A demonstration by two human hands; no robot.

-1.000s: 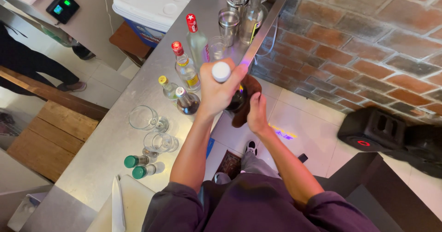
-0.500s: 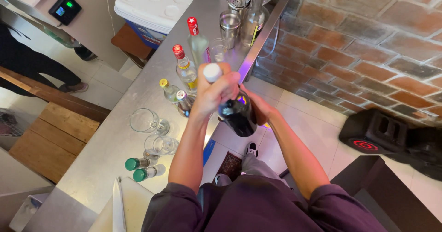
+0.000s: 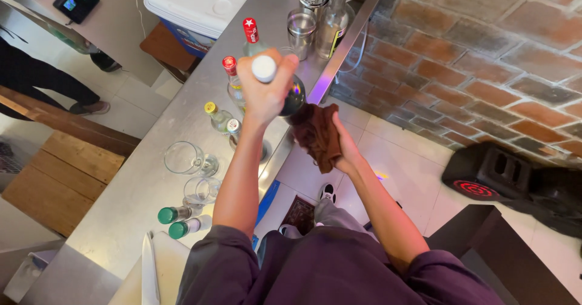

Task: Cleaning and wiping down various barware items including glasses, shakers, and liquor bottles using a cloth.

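Left hand point(image 3: 265, 93) in a closed grip round the neck of a dark white-capped bottle point(image 3: 293, 95) raised above the steel desk point(image 3: 145, 190), right hand point(image 3: 339, 144) clutching a brown cloth point(image 3: 315, 134) just under the bottle, red-capped bottles point(image 3: 250, 32) and empty glasses point(image 3: 185, 158) beside.

Head camera, looking steeply down (close) over counter point(image 3: 139, 178).
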